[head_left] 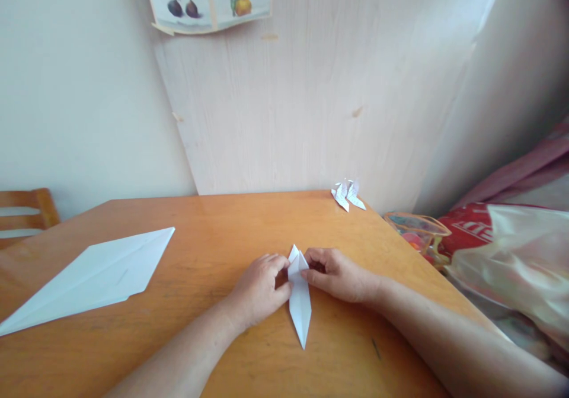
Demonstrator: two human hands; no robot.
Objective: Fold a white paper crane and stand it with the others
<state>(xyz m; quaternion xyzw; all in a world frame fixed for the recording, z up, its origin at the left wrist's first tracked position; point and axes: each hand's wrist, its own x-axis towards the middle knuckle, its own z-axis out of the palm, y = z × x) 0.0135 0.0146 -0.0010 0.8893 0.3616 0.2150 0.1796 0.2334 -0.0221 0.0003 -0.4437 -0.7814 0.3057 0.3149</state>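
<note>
A narrow white folded paper (300, 303) lies on the wooden table in front of me, one long point toward me and shorter tips at its far end. My left hand (265, 285) pinches its left edge near the far end, thumb and forefinger curled against it. From the other side, my right hand (338, 275) grips the right edge close to the split tips, its thumb resting on the paper. The paper's underside and some fingertips are hidden.
Larger white folded sheets (98, 276) lie on the table's left side. Two small folded paper figures (347, 195) stand at the far right corner of the table (213, 226). Plastic bags (511, 267) crowd the right edge. A wooden chair (44, 208) is at the left.
</note>
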